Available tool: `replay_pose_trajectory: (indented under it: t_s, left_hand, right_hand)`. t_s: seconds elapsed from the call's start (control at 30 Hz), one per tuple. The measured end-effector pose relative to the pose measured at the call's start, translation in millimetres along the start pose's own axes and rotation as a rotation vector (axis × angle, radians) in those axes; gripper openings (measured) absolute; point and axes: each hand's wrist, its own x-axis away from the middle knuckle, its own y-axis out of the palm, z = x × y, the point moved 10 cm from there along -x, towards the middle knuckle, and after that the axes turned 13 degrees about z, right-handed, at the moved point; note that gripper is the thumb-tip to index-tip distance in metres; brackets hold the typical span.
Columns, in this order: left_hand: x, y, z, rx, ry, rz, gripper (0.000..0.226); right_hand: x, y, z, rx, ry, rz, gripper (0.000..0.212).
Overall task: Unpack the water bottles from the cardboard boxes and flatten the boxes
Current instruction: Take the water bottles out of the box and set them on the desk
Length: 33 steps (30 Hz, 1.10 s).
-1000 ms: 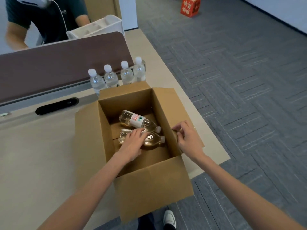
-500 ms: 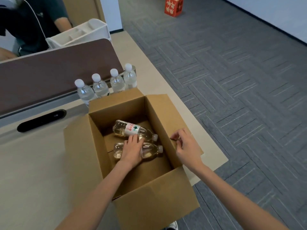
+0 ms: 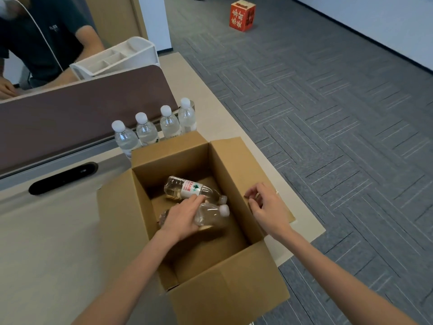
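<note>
Two clear, ribbed plastic bottles lie on their sides in the open brown cardboard box (image 3: 222, 294) at mid-frame: your left hand (image 3: 185, 218) curls its fingers round the nearer bottle (image 3: 212, 215), hiding its middle, with the labelled bottle (image 3: 187, 188) just behind. Your right hand (image 3: 269, 207) pinches the rim of the box's right wall, its fingertips bent over the edge. Four upright bottles (image 3: 169, 124) with white caps stand behind the box, their bases hidden by its back flap, while its near flap reaches past the edge of the pale bench (image 3: 46, 242) and open grey carpet (image 3: 339, 137) fills the right.
</note>
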Motion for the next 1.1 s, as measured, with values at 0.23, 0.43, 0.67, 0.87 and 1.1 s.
replay_pose_trajectory:
  t_s: [0.23, 0.43, 0.67, 0.87, 1.1]
  left_hand:
    - [3.5, -57.0, -30.3, 0.09, -0.155, 0.119, 0.052]
    - [7.9, -88.3, -49.0, 0.226, -0.205, 0.21, 0.05]
    - [18.3, -114.2, -79.6, 0.706, -0.351, 0.38, 0.067]
    - [32.7, -138.0, -102.9, 0.882, -0.435, 0.567, 0.071]
    - [54.7, -161.5, -130.2, 0.919, -0.569, 0.739, 0.072]
  right_hand:
    - [-15.3, 29.1, -37.7, -0.057, -0.039, -0.077, 0.017]
    - [-21.7, 68.1, -71.6, 0.126, -0.135, -0.158, 0.016]
    - [-8.8, 140.0, -30.0, 0.47, 0.008, -0.462, 0.073]
    - [0.3, 163.7, -11.7, 0.672, -0.049, -0.466, 0.068]
    - [2.7, 169.6, -17.3, 0.701, -0.158, -0.453, 0.061]
